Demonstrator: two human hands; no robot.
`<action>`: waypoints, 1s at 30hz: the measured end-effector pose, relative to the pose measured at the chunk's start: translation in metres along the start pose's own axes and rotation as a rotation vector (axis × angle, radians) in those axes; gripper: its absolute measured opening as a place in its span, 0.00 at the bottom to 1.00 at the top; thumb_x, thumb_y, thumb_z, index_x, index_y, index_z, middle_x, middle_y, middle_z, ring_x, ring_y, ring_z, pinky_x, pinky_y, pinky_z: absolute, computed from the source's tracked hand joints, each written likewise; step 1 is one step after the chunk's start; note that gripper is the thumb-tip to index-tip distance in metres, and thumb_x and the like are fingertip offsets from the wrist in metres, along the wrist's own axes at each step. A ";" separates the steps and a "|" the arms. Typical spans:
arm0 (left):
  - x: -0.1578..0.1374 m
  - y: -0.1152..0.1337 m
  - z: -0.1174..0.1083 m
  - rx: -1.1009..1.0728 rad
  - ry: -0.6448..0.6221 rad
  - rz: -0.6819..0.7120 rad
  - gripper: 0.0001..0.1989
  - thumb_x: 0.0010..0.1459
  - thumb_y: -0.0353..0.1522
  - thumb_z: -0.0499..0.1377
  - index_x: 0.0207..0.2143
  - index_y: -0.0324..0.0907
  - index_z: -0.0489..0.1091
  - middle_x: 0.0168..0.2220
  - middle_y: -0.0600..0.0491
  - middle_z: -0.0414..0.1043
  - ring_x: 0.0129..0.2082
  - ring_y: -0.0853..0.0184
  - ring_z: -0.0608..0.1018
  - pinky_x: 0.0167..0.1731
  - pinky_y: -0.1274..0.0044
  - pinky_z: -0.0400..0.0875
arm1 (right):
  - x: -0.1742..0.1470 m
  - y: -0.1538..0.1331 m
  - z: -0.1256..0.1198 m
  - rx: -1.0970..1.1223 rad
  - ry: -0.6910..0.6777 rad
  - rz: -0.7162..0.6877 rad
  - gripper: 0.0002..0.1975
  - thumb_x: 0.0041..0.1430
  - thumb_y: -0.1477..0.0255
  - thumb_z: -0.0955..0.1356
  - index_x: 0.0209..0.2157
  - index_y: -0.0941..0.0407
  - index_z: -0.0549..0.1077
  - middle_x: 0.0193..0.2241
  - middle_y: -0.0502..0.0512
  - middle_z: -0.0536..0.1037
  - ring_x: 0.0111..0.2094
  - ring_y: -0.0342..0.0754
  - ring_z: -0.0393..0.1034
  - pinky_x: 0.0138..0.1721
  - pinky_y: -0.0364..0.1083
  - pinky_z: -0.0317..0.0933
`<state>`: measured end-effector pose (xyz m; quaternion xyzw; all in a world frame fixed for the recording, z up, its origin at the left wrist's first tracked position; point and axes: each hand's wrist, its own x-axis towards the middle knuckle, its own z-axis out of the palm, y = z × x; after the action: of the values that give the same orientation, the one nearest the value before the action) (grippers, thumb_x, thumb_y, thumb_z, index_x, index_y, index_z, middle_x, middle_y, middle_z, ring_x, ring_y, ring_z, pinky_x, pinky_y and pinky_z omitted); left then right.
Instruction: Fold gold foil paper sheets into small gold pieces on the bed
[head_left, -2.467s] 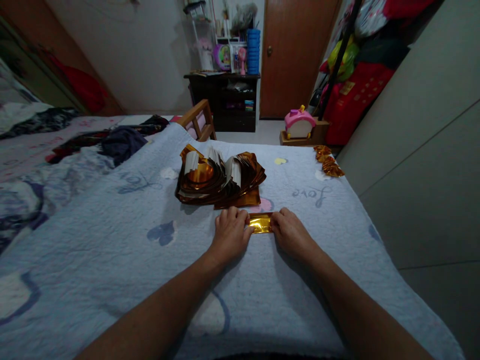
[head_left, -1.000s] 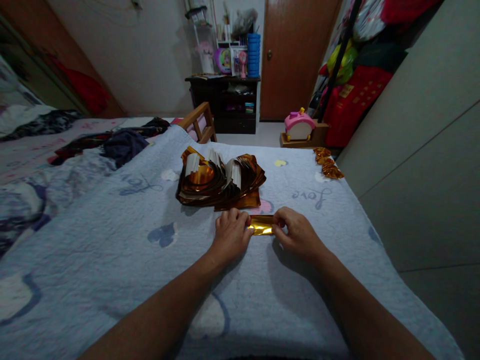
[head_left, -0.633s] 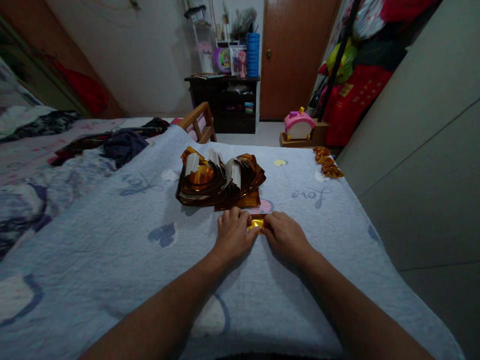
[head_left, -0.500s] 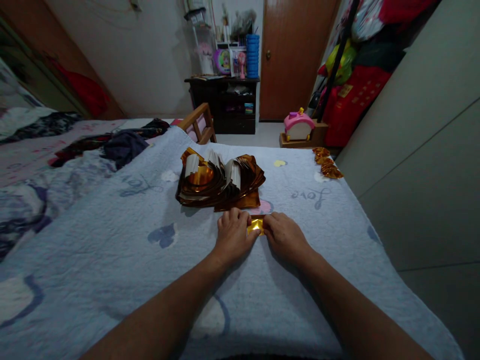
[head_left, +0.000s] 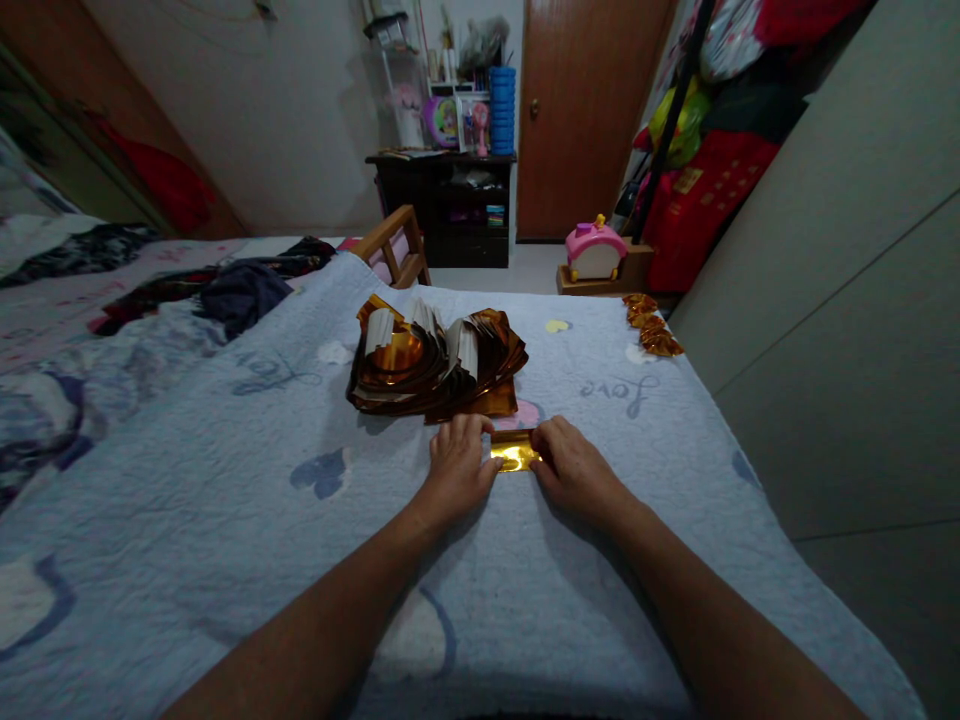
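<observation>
Between my two hands lies a narrow folded strip of shiny gold foil paper [head_left: 515, 452] on the light blue quilt. My left hand [head_left: 461, 463] grips its left end, thumb at the near edge and fingers at the far one. The right end is pinched by my right hand [head_left: 571, 462], its fingers curled. Just beyond my hands sits a thick bundle of gold foil sheets [head_left: 435, 365], curled over with white edges showing. A flat sheet sticks out under the bundle's right side. Several folded gold foil pieces [head_left: 651, 325] rest in a row at the quilt's far right corner.
The quilt [head_left: 300, 560] spreads over the surface under my arms. Clothes [head_left: 247, 292] lie heaped at the left. A wooden chair [head_left: 397, 250] stands past the far edge, with a dark cabinet [head_left: 442, 205] behind. Along the right is a pale panel [head_left: 847, 380].
My hands have spread slightly apart, so more of the strip shows between them. Its surface looks flatter and brighter. The bundle and the folded pieces stay where they were on the quilt.
</observation>
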<state>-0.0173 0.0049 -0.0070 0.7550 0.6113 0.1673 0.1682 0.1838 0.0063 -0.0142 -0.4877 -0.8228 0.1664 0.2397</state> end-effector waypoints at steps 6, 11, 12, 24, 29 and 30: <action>0.001 -0.004 0.000 -0.065 0.022 0.071 0.22 0.56 0.32 0.62 0.53 0.44 0.63 0.52 0.47 0.64 0.53 0.53 0.66 0.52 0.62 0.62 | -0.001 0.003 -0.004 -0.064 0.139 0.002 0.21 0.54 0.75 0.69 0.50 0.57 0.65 0.47 0.63 0.67 0.48 0.58 0.61 0.50 0.57 0.62; 0.003 -0.005 -0.004 -0.165 0.032 0.158 0.17 0.53 0.30 0.65 0.45 0.44 0.67 0.49 0.49 0.63 0.51 0.55 0.66 0.51 0.63 0.63 | 0.000 0.005 -0.013 -0.061 0.130 0.006 0.15 0.52 0.77 0.71 0.42 0.56 0.68 0.43 0.60 0.67 0.46 0.57 0.61 0.47 0.55 0.63; 0.003 -0.004 -0.004 -0.178 0.028 0.169 0.16 0.53 0.30 0.65 0.43 0.44 0.67 0.48 0.49 0.63 0.51 0.55 0.66 0.51 0.63 0.63 | 0.000 0.006 -0.014 -0.062 0.124 0.002 0.13 0.53 0.78 0.71 0.40 0.55 0.69 0.43 0.59 0.68 0.45 0.56 0.61 0.46 0.54 0.63; 0.002 -0.003 -0.005 -0.147 -0.009 0.245 0.07 0.54 0.29 0.64 0.37 0.43 0.73 0.46 0.49 0.69 0.49 0.56 0.67 0.50 0.65 0.63 | 0.001 0.010 -0.016 -0.062 0.047 -0.072 0.06 0.54 0.82 0.69 0.30 0.56 0.74 0.39 0.59 0.72 0.42 0.54 0.62 0.43 0.51 0.58; 0.003 0.000 -0.012 -0.296 0.010 0.252 0.04 0.51 0.27 0.63 0.31 0.43 0.72 0.42 0.50 0.74 0.48 0.57 0.70 0.50 0.66 0.63 | 0.002 0.003 -0.023 0.130 0.028 -0.048 0.08 0.51 0.82 0.65 0.31 0.55 0.70 0.34 0.55 0.75 0.39 0.51 0.65 0.43 0.50 0.59; 0.004 0.000 -0.013 -0.366 0.006 0.244 0.03 0.52 0.28 0.62 0.31 0.43 0.71 0.39 0.51 0.75 0.45 0.59 0.72 0.48 0.68 0.64 | 0.002 0.002 -0.025 0.198 0.036 -0.022 0.08 0.52 0.81 0.64 0.32 0.55 0.70 0.33 0.54 0.75 0.38 0.50 0.66 0.42 0.49 0.60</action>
<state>-0.0223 0.0090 0.0052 0.7798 0.4755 0.2967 0.2790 0.1977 0.0101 0.0060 -0.4556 -0.8032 0.2353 0.3032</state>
